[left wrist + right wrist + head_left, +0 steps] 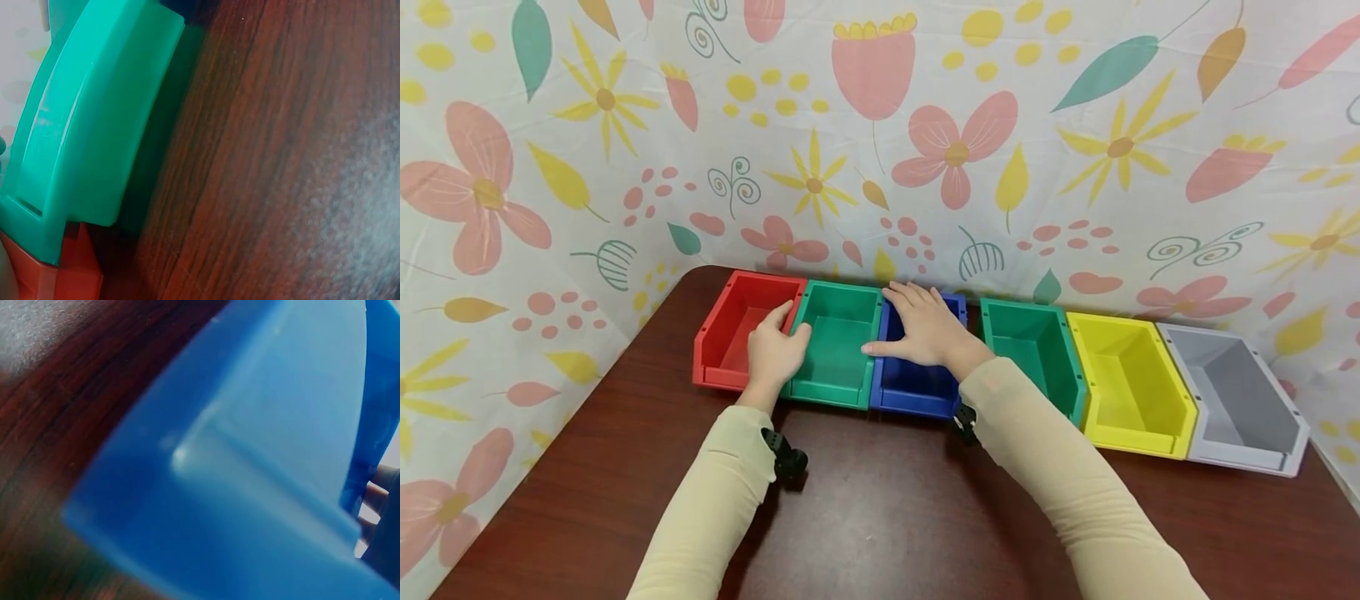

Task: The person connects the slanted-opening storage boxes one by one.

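Observation:
In the head view my left hand [773,354] is at the wall shared by the red bin [724,333] and the left green bin [838,325]. Its thumb lies on the green side and its fingers on the red side, pinching the wall. My right hand [925,323] spreads over the blue bin [917,387], thumb across its left rim and extended fingers at its back rim. The right wrist view shows the blue bin [262,506] up close, with fingers [375,497] behind it. The green bin's front [94,125] fills the left wrist view's left side.
Right of a narrow gap beside the blue bin stand a second green bin [1030,346], a yellow bin [1138,446] and a grey bin [1247,454]. All sit along the back of the dark wooden table [880,517], before a flower-patterned cloth [850,125].

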`<action>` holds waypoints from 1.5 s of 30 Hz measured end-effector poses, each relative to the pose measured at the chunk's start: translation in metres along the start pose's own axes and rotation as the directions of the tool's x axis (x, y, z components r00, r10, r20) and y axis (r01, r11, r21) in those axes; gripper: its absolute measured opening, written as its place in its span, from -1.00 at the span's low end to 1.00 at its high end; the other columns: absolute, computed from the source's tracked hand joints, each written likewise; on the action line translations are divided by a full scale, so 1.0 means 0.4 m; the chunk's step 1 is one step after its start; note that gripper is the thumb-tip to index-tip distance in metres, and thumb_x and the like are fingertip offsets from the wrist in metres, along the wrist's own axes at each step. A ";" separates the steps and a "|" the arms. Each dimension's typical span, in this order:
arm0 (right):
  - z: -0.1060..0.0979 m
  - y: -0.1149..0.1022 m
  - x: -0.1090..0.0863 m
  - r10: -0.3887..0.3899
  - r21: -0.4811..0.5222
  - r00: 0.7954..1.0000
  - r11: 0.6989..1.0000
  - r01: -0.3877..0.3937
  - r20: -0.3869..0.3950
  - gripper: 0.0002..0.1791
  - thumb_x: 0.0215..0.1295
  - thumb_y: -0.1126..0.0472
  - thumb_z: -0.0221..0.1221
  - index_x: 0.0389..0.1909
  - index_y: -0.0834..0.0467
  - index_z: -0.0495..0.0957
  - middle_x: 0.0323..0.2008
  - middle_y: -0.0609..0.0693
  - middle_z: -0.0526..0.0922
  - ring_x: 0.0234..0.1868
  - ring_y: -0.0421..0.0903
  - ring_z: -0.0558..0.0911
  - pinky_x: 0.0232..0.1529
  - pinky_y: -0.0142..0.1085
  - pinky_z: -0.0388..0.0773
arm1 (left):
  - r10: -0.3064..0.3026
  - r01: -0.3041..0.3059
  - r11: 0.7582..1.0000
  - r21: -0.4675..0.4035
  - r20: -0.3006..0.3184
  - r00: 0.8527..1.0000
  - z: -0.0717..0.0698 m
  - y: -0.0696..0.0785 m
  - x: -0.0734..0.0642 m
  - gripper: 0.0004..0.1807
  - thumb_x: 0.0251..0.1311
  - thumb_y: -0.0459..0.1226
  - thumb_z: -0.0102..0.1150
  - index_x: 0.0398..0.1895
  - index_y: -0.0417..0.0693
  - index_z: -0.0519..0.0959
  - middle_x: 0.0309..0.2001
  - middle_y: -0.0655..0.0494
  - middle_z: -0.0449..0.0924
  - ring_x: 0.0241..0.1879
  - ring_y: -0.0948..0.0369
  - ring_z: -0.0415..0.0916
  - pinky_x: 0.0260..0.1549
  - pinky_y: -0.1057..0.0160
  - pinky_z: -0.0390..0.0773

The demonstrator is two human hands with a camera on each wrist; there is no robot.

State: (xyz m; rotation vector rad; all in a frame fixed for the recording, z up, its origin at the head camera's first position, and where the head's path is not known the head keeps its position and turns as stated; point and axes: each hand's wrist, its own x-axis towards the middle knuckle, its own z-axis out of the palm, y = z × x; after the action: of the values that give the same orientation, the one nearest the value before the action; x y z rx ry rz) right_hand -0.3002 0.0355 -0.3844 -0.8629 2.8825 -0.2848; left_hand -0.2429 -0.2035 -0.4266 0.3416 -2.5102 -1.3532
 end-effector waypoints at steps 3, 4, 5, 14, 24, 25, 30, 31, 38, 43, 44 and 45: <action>0.001 0.002 -0.002 0.001 0.001 1.000 1.000 -0.001 -0.007 0.26 -0.16 -0.73 -0.21 0.50 -0.01 -0.07 0.51 -0.06 -0.08 0.52 0.00 -0.12 0.46 0.06 -0.27 | -0.001 0.001 1.000 -0.001 0.002 1.000 -0.001 0.006 -0.003 -0.43 0.23 -0.11 0.01 0.35 0.06 0.34 -0.67 0.01 0.46 -0.76 0.11 0.29 -0.48 0.23 0.38; 0.001 0.003 -0.002 -0.001 0.001 1.000 1.000 0.001 -0.009 0.26 -0.16 -0.73 -0.21 0.50 -0.01 -0.07 0.51 -0.06 -0.08 0.52 0.00 -0.12 0.46 0.06 -0.26 | -0.003 0.003 1.000 -0.002 0.003 1.000 -0.001 0.009 -0.004 -0.43 0.23 -0.11 0.01 0.35 0.07 0.34 -0.67 0.02 0.46 -0.76 0.12 0.29 -0.47 0.23 0.38; 0.000 0.004 -0.003 -0.001 0.003 1.000 1.000 0.001 -0.009 0.26 -0.16 -0.73 -0.21 0.50 -0.01 -0.07 0.51 -0.06 -0.08 0.52 0.01 -0.12 0.46 0.06 -0.26 | -0.003 0.003 1.000 -0.006 0.001 1.000 -0.002 0.011 -0.005 -0.43 0.23 -0.11 0.01 0.35 0.06 0.34 -0.68 0.01 0.45 -0.76 0.11 0.29 -0.48 0.23 0.38; -0.002 0.006 -0.004 -0.004 0.012 1.000 1.000 0.004 -0.007 0.27 -0.17 -0.73 -0.21 0.50 -0.03 -0.09 0.51 -0.06 -0.09 0.52 0.01 -0.13 0.46 0.06 -0.27 | 0.009 -0.009 1.000 -0.014 -0.015 1.000 -0.004 0.020 -0.007 -0.44 0.22 -0.13 0.02 0.33 0.03 0.36 -0.69 0.03 0.44 -0.79 0.13 0.26 -0.50 0.23 0.36; 0.027 0.010 -0.013 0.001 0.004 1.000 1.000 -0.001 -0.015 0.26 -0.18 -0.75 -0.27 0.50 -0.07 -0.11 0.51 -0.08 -0.11 0.52 0.01 -0.17 0.46 0.06 -0.31 | -0.010 0.010 1.000 -0.007 -0.010 1.000 0.003 0.010 -0.017 -0.43 0.24 -0.13 0.01 0.34 0.02 0.34 -0.50 -0.03 0.50 -0.76 0.12 0.29 -0.46 0.23 0.38; 0.031 0.011 -0.013 0.003 -0.003 1.000 1.000 -0.003 -0.017 0.25 -0.17 -0.75 -0.28 0.50 -0.08 -0.11 0.51 -0.09 -0.12 0.53 0.00 -0.17 0.46 0.05 -0.31 | -0.010 0.010 1.000 -0.005 -0.011 1.000 0.004 0.009 -0.017 -0.43 0.24 -0.13 0.01 0.34 0.02 0.34 -0.52 -0.03 0.51 -0.75 0.12 0.30 -0.47 0.22 0.39; 0.050 0.011 -0.005 0.001 -0.046 1.000 0.999 -0.002 -0.026 0.18 -0.09 -0.72 -0.34 0.51 -0.12 -0.19 0.52 -0.10 -0.17 0.53 -0.01 -0.23 0.46 0.04 -0.34 | -0.005 0.005 1.000 0.007 -0.033 0.999 0.006 0.005 -0.012 -0.44 0.23 -0.13 0.02 0.33 0.02 0.36 -0.64 0.01 0.47 -0.77 0.12 0.28 -0.48 0.23 0.38; 0.050 0.011 -0.003 -0.001 -0.051 1.000 0.999 0.000 -0.028 0.17 -0.07 -0.71 -0.35 0.51 -0.12 -0.20 0.52 -0.10 -0.18 0.53 0.00 -0.23 0.46 0.04 -0.34 | -0.004 0.005 1.000 0.007 -0.035 0.999 0.006 0.006 -0.010 -0.44 0.23 -0.13 0.02 0.33 0.02 0.36 -0.65 0.01 0.46 -0.78 0.11 0.27 -0.48 0.22 0.38; 0.052 0.012 -0.001 -0.001 -0.081 1.000 0.997 -0.001 -0.026 0.13 -0.01 -0.69 -0.43 0.51 -0.12 -0.26 0.53 -0.09 -0.22 0.53 -0.01 -0.27 0.46 0.03 -0.35 | -0.031 0.031 1.000 -0.006 -0.003 1.000 0.000 0.020 -0.009 -0.42 0.24 -0.11 0.00 0.36 0.03 0.33 -0.45 -0.07 0.51 -0.75 0.12 0.26 -0.23 0.10 0.47; 0.059 0.011 -0.014 -0.006 -0.084 0.999 0.996 0.003 -0.038 0.14 -0.02 -0.69 -0.48 0.51 -0.11 -0.27 0.53 -0.10 -0.24 0.53 -0.02 -0.29 0.46 0.03 -0.37 | -0.023 0.023 1.000 0.003 -0.003 1.000 0.001 0.019 -0.019 -0.43 0.26 -0.10 -0.02 0.36 0.03 0.32 -0.41 -0.08 0.50 -0.75 0.15 0.25 -0.24 0.11 0.47; 0.062 0.008 -0.020 -0.009 -0.078 0.999 0.997 0.007 -0.035 0.14 -0.02 -0.70 -0.48 0.51 -0.10 -0.27 0.53 -0.09 -0.24 0.53 -0.02 -0.29 0.46 0.03 -0.37 | -0.024 0.024 1.000 0.007 -0.002 1.000 0.000 0.016 -0.025 -0.43 0.26 -0.11 -0.02 0.36 0.03 0.32 -0.47 -0.07 0.50 -0.77 0.15 0.24 -0.29 0.14 0.44; 0.067 0.005 -0.025 -0.008 -0.077 0.999 0.997 0.005 -0.039 0.14 -0.02 -0.69 -0.48 0.51 -0.10 -0.26 0.53 -0.10 -0.24 0.53 -0.02 -0.29 0.46 0.02 -0.37 | -0.019 0.019 1.000 0.010 0.000 1.000 -0.001 0.012 -0.032 -0.43 0.26 -0.11 -0.02 0.36 0.02 0.32 -0.53 -0.03 0.49 -0.78 0.16 0.24 -0.34 0.17 0.43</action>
State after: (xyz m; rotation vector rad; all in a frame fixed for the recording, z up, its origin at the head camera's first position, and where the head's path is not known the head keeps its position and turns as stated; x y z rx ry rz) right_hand -0.2883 0.0386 -0.4105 -0.8892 2.9452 -0.1954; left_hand -0.2310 -0.1971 -0.4237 0.3684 -2.5206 -1.3476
